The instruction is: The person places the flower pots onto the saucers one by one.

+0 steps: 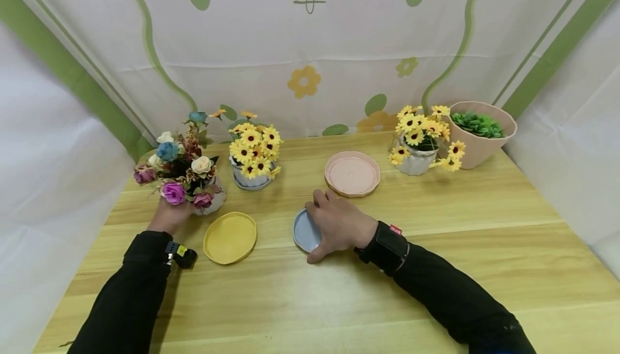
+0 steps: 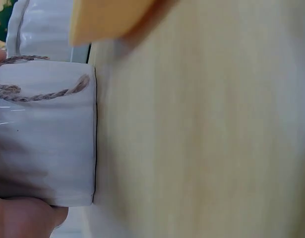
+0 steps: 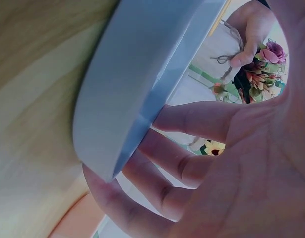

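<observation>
Both hands engaged: white flowerpot (image 1: pixel 217 199) at left, blue saucer (image 1: pixel 303 231) at centre.
The fingers of my left hand (image 1: pixel 170 217) grasp the flowerpot, which stands upright on the tabletop (image 1: pixel 290 305), mixed flowers (image 1: pixel 176 165) above it and twine (image 2: pixel 48 95) about its side. The fingers of my right hand (image 1: pixel 341 226) grip the blue saucer at its rim. The yellow saucer (image 1: pixel 230 238) lies left of the blue one; the pink saucer (image 1: pixel 352 174) lies just beyond my right hand.
</observation>
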`<state>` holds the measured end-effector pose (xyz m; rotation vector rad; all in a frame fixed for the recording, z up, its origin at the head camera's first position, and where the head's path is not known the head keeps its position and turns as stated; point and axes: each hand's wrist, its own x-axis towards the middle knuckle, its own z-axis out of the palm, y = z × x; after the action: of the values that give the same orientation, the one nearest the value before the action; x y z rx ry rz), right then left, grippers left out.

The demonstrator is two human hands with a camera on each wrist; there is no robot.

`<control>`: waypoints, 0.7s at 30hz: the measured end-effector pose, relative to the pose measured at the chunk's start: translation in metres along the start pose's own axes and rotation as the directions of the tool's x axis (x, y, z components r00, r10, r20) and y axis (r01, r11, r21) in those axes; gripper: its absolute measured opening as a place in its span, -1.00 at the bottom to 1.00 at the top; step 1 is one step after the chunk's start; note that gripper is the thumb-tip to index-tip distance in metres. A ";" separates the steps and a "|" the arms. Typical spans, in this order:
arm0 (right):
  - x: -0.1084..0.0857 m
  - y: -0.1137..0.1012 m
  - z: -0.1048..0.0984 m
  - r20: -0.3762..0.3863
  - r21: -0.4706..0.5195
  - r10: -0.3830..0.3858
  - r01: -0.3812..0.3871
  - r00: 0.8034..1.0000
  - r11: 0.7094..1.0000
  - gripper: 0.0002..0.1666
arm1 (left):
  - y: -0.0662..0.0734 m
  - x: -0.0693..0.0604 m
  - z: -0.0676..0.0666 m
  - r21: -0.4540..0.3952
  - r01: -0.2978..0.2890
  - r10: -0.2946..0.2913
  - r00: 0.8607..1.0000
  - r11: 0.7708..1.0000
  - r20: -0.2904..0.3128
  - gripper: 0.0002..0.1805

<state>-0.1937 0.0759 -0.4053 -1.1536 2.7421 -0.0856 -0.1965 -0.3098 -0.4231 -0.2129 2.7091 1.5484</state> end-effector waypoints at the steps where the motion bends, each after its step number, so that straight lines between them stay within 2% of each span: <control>1: 0.000 0.000 0.000 -0.001 0.001 -0.001 0.001 1.000 1.000 0.33 | 0.001 0.000 0.001 0.001 -0.007 0.007 1.000 1.000 0.003 -0.20; 3: 0.000 0.000 0.001 0.000 0.003 -0.002 0.002 1.000 1.000 0.33 | 0.003 -0.002 0.003 0.019 -0.010 0.010 1.000 1.000 0.013 -0.21; 6: 0.000 0.000 0.001 0.001 0.007 0.000 0.000 1.000 1.000 0.33 | 0.006 -0.002 0.007 0.003 -0.011 0.011 0.999 1.000 0.039 -0.20; 14: 0.001 0.000 0.001 0.001 0.016 0.005 -0.005 1.000 1.000 0.32 | 0.017 -0.003 0.020 -0.027 -0.043 0.045 0.997 0.999 0.057 -0.19; 21: 0.000 0.000 -0.001 -0.013 0.016 -0.001 0.001 1.000 1.000 0.31 | 0.022 -0.005 0.026 0.059 -0.069 0.063 0.993 0.996 0.102 -0.25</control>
<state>-0.1941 0.0757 -0.4046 -1.1545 2.7468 -0.1160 -0.1956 -0.2762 -0.4174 -0.0439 2.7080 1.4451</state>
